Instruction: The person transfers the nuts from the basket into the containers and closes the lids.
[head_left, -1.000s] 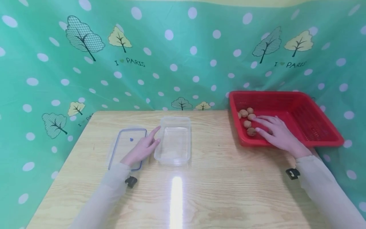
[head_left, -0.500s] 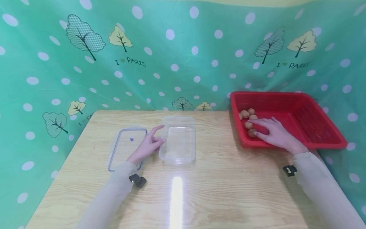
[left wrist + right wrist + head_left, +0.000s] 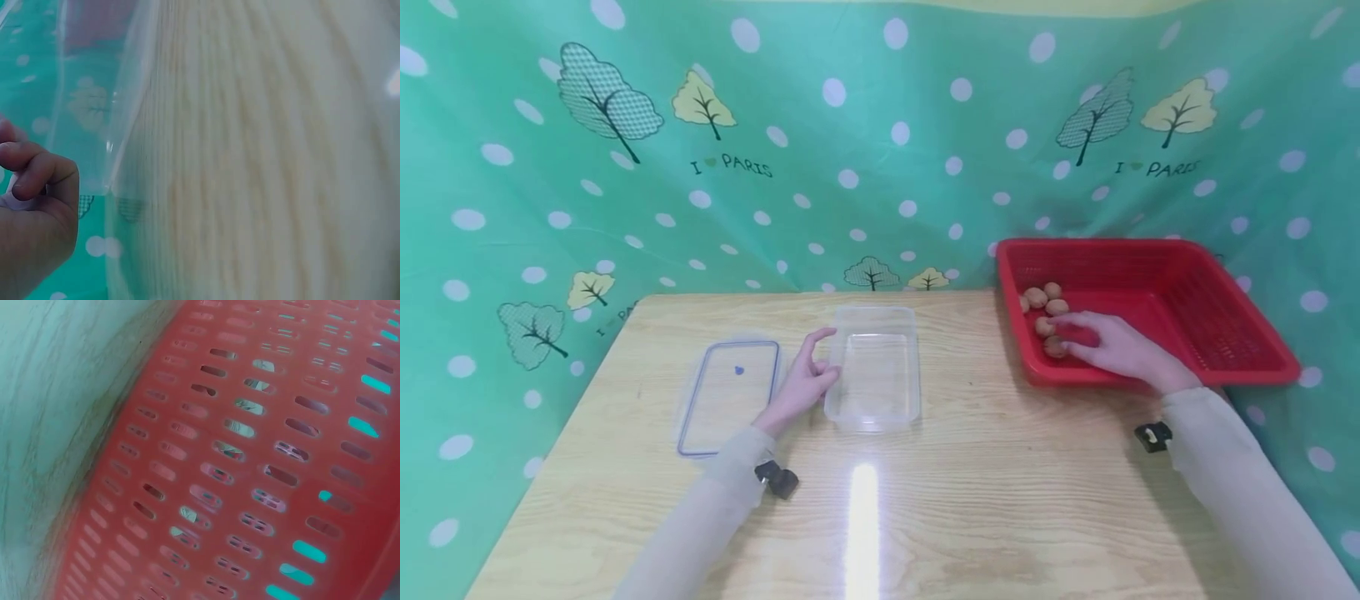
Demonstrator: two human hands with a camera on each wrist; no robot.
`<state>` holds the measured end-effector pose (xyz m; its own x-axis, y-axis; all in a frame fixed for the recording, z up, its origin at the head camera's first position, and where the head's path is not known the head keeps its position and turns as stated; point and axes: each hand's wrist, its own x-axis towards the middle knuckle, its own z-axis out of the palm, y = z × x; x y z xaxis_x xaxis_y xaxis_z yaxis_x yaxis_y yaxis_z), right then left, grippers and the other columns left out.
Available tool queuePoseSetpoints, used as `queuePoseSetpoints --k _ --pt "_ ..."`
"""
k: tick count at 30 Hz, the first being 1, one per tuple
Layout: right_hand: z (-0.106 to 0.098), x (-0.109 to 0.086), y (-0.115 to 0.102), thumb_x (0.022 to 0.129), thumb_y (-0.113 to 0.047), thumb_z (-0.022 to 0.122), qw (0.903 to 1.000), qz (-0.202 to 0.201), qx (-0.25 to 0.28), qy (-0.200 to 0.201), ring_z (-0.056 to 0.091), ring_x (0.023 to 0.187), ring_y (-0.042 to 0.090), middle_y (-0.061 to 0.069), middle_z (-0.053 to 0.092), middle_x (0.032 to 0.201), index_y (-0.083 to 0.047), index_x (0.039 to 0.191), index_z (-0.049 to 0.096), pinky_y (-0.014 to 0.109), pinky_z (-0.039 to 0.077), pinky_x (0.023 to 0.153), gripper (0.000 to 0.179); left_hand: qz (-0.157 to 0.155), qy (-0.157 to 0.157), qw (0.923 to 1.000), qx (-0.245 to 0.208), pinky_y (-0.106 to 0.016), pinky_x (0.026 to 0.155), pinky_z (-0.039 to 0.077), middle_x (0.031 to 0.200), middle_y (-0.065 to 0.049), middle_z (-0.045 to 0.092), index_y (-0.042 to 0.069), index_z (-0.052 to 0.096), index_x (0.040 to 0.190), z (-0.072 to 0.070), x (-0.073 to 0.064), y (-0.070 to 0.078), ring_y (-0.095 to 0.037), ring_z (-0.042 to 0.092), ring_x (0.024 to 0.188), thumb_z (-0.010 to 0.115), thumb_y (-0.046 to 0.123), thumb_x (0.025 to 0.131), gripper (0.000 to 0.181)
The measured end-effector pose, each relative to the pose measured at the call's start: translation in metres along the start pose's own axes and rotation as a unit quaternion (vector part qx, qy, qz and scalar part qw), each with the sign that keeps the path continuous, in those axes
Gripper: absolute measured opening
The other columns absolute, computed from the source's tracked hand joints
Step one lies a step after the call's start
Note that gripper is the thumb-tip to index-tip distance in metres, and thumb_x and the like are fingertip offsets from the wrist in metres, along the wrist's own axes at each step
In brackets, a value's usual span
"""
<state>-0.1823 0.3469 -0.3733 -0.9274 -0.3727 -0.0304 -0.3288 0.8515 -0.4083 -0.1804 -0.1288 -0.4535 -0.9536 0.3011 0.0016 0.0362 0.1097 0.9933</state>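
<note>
Right grip [image 3: 1112,346] is curling inside the red basket [image 3: 1255,375]; whether it is pinching anything, I cannot tell. Left grip [image 3: 805,388] is bending loosely, empty, the clear container [image 3: 880,379] sitting to its right, the lid [image 3: 730,408] to its left. Walnuts [image 3: 1042,328] are clustering at the right fingertips, possibly rolling away if pinched off-centre.

A smooth, clear plastic container [image 3: 872,379] is seen on a glossy wood-grain tabletop [image 3: 970,483], left of a red plastic basket [image 3: 1142,310].

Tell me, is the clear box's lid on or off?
Off: the blue-edged lid lies on the wooden table, left of the clear plastic container, whose top is uncovered.
</note>
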Motion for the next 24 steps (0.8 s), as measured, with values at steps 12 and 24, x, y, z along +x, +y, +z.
queuePoseSetpoints --k 12,24 --pt "0.004 0.014 0.015 0.078 -0.023 0.081 0.9965 0.024 0.071 -0.036 0.060 0.107 0.034 0.014 0.063 0.122 -0.004 0.135 0.056 0.051 0.051 0.084 0.066 -0.016 -0.001 0.9999 -0.001 -0.019 0.039 0.027 0.056 0.000 0.039 0.008 0.021 0.150 0.006 -0.004 0.018 -0.007 0.032 0.041 0.051 -0.011 0.087 0.073" --pt "0.007 0.024 0.024 0.082 -0.024 0.076 0.9832 0.041 0.147 -0.101 0.052 0.112 0.030 0.014 0.059 0.127 -0.004 0.138 0.053 0.036 0.050 0.082 0.064 -0.028 0.018 0.9994 0.014 -0.019 0.039 0.026 0.054 0.004 0.037 0.014 0.023 0.149 0.003 0.002 0.004 -0.007 0.030 0.041 0.054 -0.009 0.085 0.075"
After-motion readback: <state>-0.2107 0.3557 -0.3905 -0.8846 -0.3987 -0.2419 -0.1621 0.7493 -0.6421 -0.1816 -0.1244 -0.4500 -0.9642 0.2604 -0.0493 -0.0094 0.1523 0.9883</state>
